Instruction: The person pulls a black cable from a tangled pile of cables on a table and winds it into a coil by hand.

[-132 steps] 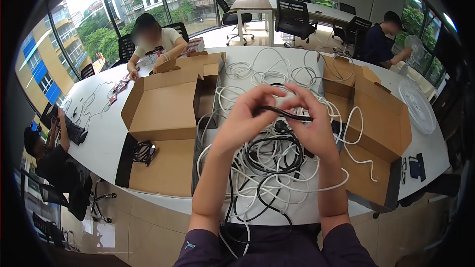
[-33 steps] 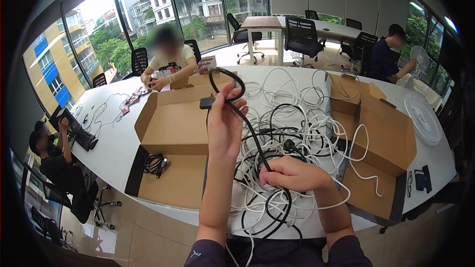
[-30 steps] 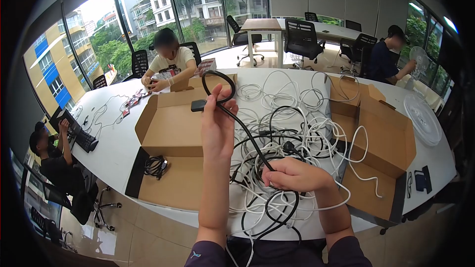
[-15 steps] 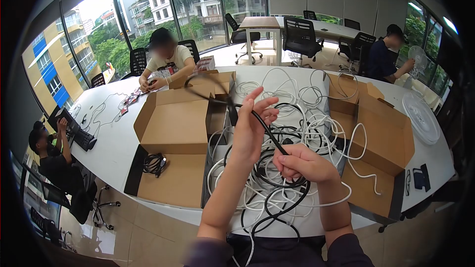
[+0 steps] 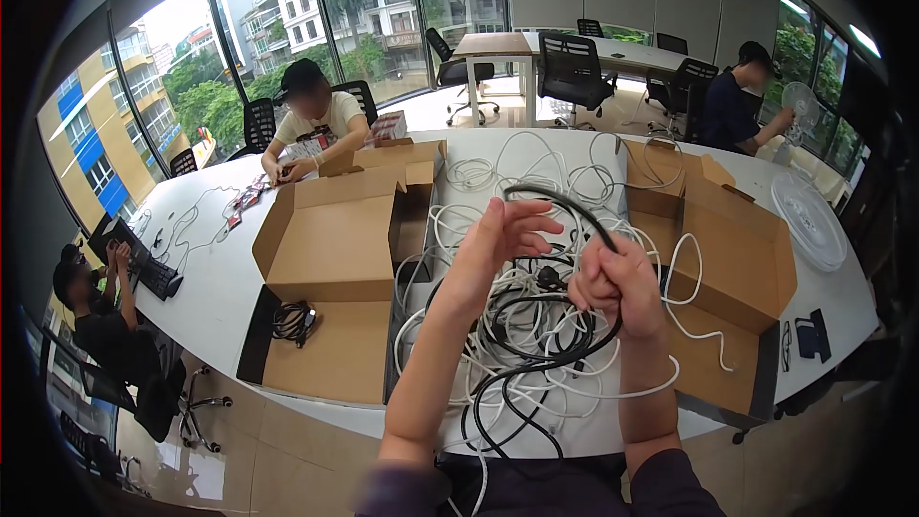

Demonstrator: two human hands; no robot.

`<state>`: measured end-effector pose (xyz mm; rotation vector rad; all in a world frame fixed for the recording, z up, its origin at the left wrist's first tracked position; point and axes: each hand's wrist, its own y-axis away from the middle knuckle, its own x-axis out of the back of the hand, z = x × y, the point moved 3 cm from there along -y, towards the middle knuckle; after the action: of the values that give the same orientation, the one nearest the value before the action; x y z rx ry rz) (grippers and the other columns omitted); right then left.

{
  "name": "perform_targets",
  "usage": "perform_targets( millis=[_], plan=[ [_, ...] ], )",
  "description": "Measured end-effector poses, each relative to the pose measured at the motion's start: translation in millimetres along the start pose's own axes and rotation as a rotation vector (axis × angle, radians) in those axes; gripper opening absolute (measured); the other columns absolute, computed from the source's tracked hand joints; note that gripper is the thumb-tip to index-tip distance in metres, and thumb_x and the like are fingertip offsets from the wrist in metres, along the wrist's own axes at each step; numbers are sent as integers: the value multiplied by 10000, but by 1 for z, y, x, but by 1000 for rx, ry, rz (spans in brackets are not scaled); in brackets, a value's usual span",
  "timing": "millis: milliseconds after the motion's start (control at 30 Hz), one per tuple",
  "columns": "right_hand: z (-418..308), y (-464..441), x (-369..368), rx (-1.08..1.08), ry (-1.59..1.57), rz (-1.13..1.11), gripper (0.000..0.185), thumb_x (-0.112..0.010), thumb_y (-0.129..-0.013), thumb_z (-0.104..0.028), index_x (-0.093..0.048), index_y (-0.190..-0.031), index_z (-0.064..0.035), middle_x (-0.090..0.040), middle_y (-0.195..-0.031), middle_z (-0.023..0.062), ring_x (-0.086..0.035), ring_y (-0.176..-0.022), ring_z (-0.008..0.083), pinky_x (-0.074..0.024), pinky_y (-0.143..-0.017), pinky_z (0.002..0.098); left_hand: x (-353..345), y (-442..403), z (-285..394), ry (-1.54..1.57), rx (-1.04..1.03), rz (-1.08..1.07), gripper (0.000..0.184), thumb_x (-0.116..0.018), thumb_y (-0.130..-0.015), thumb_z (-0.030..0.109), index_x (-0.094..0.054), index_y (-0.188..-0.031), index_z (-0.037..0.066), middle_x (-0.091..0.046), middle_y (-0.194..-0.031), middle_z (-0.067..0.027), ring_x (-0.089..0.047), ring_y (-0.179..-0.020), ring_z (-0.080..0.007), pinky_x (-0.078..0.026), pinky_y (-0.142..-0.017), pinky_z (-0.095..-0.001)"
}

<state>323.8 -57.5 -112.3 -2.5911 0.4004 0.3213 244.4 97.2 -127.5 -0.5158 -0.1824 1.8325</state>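
Note:
My right hand [image 5: 617, 282] is closed around a black cable [image 5: 584, 215]. From that fist the cable arcs up and left, its far part reaching the thumb and fingertips of my left hand [image 5: 503, 247]. The left hand's fingers are apart and slightly curled; whether the cable touches them is unclear. Below both hands lies a tangled heap of white cables [image 5: 459, 225] and black ones, with a black plug [image 5: 550, 278] showing near the right fist. Black strands run from the heap toward the table's near edge.
An open cardboard box [image 5: 330, 349] to the left holds a coiled black cable [image 5: 294, 323]. Another open box [image 5: 718, 359] stands right, a white cable end over it. Farther right are a clear plastic reel [image 5: 809, 220] and glasses [image 5: 786, 347]. Several people sit around the table.
My right hand has moved up and to the right with the black cable. My left hand has dropped slightly, and the dark cable loop behind it has gone from there.

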Motion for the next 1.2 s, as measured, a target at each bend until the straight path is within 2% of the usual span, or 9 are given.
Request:
perform_targets(
  millis=[200,367,467,533,667,700,833,967,1200],
  plan=[
    [-25,6,20,320,-111,36,255,-414,-1021,-263,-488,-918,-42,-240,-550,-74,-252,-451,47,-346,-513,252,2,11,30,-299,-326,278,238,-544,-945,117,-595,-1125,-30,-659,-1023,-107,-603,-870,-100,-489,-805,-258],
    [-28,8,25,368,-20,100,271,-450,-1016,-294,-521,-1009,-32,-270,-570,-64,-275,-493,56,-348,-520,254,6,-2,2,-776,-250,279,609,-672,-876,195,-395,-1367,-33,-548,-1245,-182,-574,-1027,-184,-477,-887,-325],
    [-25,7,22,386,24,56,287,-466,-1010,-299,-536,-1061,-26,-291,-574,-58,-280,-490,58,-349,-515,253,7,-14,-46,-788,-33,67,837,-708,-855,255,-206,-1465,-22,-445,-1346,-237,-568,-1079,-245,-465,-920,-356],
    [-26,7,17,421,62,-8,265,-446,-1018,-267,-537,-1083,-27,-278,-577,-57,-265,-479,61,-340,-489,255,1,-19,-65,-677,53,-3,961,-727,-830,304,-119,-1454,-102,-483,-1293,-285,-565,-1099,-277,-466,-905,-374],
    [-27,14,17,324,89,-7,329,-501,-996,-287,-587,-1075,20,-377,-592,-42,-362,-537,57,-381,-532,238,-5,-20,-59,-352,113,-38,818,-650,-908,197,-111,-1487,-11,-433,-1331,-210,-565,-1092,-210,-455,-937,-327],
    [-28,15,18,307,109,-30,322,-507,-993,-263,-614,-1087,26,-423,-628,-37,-391,-557,52,-391,-540,219,-2,-22,-62,-267,84,-38,679,-577,-949,167,-185,-1476,-3,-511,-1214,-136,-580,-943,-137,-481,-813,-271],
    [-31,15,14,166,335,-120,290,-491,-973,-161,-618,-1175,4,-562,-783,-12,-426,-579,51,-380,-536,210,-9,-9,-30,109,261,-49,488,-514,-963,167,-381,-1403,7,-528,-928,0,-456,-684,-52,-407,-607,-195],
    [-24,9,6,22,806,-246,293,-529,-910,-81,-617,-1187,-47,-541,-610,90,-482,-520,140,-389,-526,287,-12,-4,-10,89,169,-74,618,-605,-872,84,-350,-1431,19,-448,-867,21,-450,-686,-48,-395,-586,-189],
    [-15,3,4,-45,877,-93,215,-536,-902,-80,-653,-1078,-39,-543,-604,127,-484,-506,174,-404,-521,313,-24,20,6,-39,32,-237,768,-612,-848,-27,-214,-1501,37,-447,-1018,-7,-435,-817,-54,-392,-688,-178]
  ],
)
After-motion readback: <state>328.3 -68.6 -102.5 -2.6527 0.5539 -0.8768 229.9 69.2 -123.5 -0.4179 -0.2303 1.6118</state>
